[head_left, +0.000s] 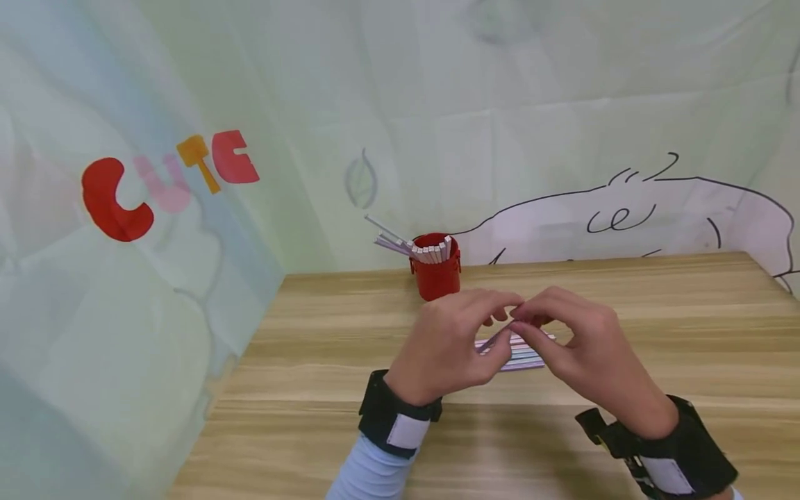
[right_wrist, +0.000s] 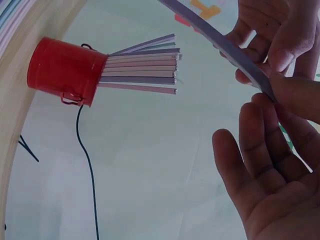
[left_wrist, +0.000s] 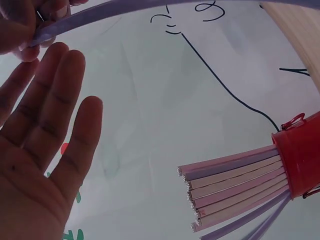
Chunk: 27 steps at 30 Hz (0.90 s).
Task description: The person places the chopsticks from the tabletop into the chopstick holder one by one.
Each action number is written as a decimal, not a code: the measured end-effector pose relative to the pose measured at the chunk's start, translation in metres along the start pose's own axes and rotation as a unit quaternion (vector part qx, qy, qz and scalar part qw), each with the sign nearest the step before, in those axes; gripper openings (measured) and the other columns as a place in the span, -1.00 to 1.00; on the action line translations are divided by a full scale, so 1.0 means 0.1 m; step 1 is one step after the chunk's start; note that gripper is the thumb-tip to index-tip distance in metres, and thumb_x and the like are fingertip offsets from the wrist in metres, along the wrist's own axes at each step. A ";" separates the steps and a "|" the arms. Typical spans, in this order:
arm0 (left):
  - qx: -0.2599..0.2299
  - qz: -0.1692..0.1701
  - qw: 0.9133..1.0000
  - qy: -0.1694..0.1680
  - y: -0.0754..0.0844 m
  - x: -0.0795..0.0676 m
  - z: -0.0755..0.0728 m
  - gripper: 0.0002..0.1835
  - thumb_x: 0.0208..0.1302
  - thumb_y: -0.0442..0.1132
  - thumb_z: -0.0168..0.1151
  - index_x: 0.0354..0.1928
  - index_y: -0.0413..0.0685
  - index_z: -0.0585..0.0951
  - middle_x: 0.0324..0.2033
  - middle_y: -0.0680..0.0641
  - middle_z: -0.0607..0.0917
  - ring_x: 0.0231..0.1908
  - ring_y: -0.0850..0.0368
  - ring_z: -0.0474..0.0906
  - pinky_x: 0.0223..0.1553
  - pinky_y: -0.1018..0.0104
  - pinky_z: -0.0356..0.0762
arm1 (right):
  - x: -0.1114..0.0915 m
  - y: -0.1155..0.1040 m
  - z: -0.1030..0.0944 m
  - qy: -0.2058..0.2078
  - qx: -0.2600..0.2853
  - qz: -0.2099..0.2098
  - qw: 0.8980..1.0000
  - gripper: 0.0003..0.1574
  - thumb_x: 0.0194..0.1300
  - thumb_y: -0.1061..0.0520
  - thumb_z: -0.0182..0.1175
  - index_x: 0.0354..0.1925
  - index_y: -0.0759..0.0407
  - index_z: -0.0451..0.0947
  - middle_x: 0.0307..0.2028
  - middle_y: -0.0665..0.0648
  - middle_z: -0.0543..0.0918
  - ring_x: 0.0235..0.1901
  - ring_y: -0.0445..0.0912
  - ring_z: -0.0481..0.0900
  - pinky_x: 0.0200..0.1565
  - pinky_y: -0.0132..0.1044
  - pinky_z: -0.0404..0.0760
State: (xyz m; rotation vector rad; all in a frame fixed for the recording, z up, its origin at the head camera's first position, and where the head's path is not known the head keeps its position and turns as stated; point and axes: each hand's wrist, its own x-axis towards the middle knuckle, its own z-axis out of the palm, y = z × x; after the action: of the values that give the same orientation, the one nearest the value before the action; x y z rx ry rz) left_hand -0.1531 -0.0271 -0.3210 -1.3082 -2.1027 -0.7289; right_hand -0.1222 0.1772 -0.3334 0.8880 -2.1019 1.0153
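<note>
A narrow purple paper strip (right_wrist: 220, 42) is held up in front of the body, slightly bowed. My right hand (head_left: 590, 351) pinches one end between thumb and forefinger, its other fingers (right_wrist: 227, 155) loosely spread. Close against it, my left hand (head_left: 446, 344) also pinches the strip near that end with thumb and forefinger; the fingertips of both hands almost meet, partly hiding the end. In the left wrist view, the left hand's remaining fingers (left_wrist: 85, 135) stand loose. Below the hands, a row of pastel paper strips (head_left: 521, 357) lies on the table, partly covered by the hands.
Behind the left hand stands a red bucket (head_left: 437, 281) with small side handles. Several purple and pink strips (right_wrist: 145, 65) stick out of it. The wood-grain table (head_left: 300, 417) meets a printed cloth backdrop (head_left: 300, 139) at the back and left.
</note>
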 end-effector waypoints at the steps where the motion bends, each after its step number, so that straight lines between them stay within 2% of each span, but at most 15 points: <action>1: -0.003 -0.001 1.000 -0.003 0.01 0.00 0.00 -0.64 0.20 -0.22 0.32 0.06 -0.08 0.66 -0.16 0.04 0.75 -0.31 0.30 0.58 -0.20 0.64 0.47 | 0.00 0.00 0.00 0.005 -0.002 -0.001 1.000 -0.57 -0.07 0.45 0.54 -0.24 0.09 0.71 -0.30 -0.11 0.70 -0.34 -0.26 0.60 -0.28 -0.51 0.59; 8: -0.021 -0.008 1.000 -0.013 0.03 0.04 0.03 -0.57 0.29 -0.26 0.34 0.19 -0.10 0.58 -0.11 0.03 0.73 -0.32 0.32 0.58 -0.21 0.66 0.47 | 0.01 0.00 -0.01 0.028 0.000 -0.009 1.000 -0.59 -0.07 0.44 0.54 -0.23 0.15 0.70 -0.32 -0.04 0.71 -0.38 -0.23 0.58 -0.30 -0.52 0.57; 15: -0.003 -0.006 1.000 0.007 0.02 0.05 0.01 -0.53 0.31 -0.30 0.33 0.26 -0.11 0.55 -0.08 -0.01 0.72 -0.25 0.28 0.61 -0.15 0.65 0.49 | 0.01 0.05 -0.02 0.034 -0.014 0.004 0.999 -0.54 -0.05 0.41 0.53 -0.13 0.19 0.68 -0.36 -0.07 0.69 -0.38 -0.23 0.59 -0.29 -0.53 0.56; 20: -0.013 -0.012 0.999 0.035 0.00 0.04 -0.04 -0.64 0.27 -0.33 0.37 0.11 -0.17 0.65 -0.10 -0.06 0.74 -0.21 0.19 0.67 -0.07 0.60 0.52 | -0.02 0.12 0.01 -0.036 -0.044 0.012 0.998 -0.64 0.04 0.33 0.51 -0.16 0.17 0.69 -0.32 -0.10 0.70 -0.37 -0.25 0.59 -0.35 -0.46 0.58; 23: -0.021 -0.013 0.998 0.052 -0.03 0.02 -0.05 -0.67 0.26 -0.35 0.38 0.07 -0.18 0.67 -0.15 -0.08 0.74 -0.25 0.17 0.66 -0.08 0.61 0.52 | -0.04 0.15 0.06 -0.080 -0.058 0.020 0.995 -0.72 0.08 0.28 0.51 -0.20 0.13 0.70 -0.31 -0.11 0.71 -0.38 -0.27 0.58 -0.35 -0.39 0.62; 27: -0.012 -0.008 0.997 0.074 -0.08 0.01 -0.05 -0.68 0.27 -0.36 0.38 0.07 -0.18 0.67 -0.17 -0.07 0.73 -0.28 0.20 0.63 -0.11 0.61 0.52 | -0.06 0.18 0.12 -0.103 -0.066 0.025 0.992 -0.76 0.09 0.24 0.51 -0.24 0.11 0.69 -0.33 -0.09 0.71 -0.40 -0.25 0.58 -0.36 -0.32 0.64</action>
State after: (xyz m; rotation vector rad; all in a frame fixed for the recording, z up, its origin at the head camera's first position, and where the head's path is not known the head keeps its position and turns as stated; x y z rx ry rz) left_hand -0.1596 -0.0326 -0.3185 -1.2128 -1.9936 -0.8331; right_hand -0.1358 0.1782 -0.3516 0.9100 -2.3450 0.8279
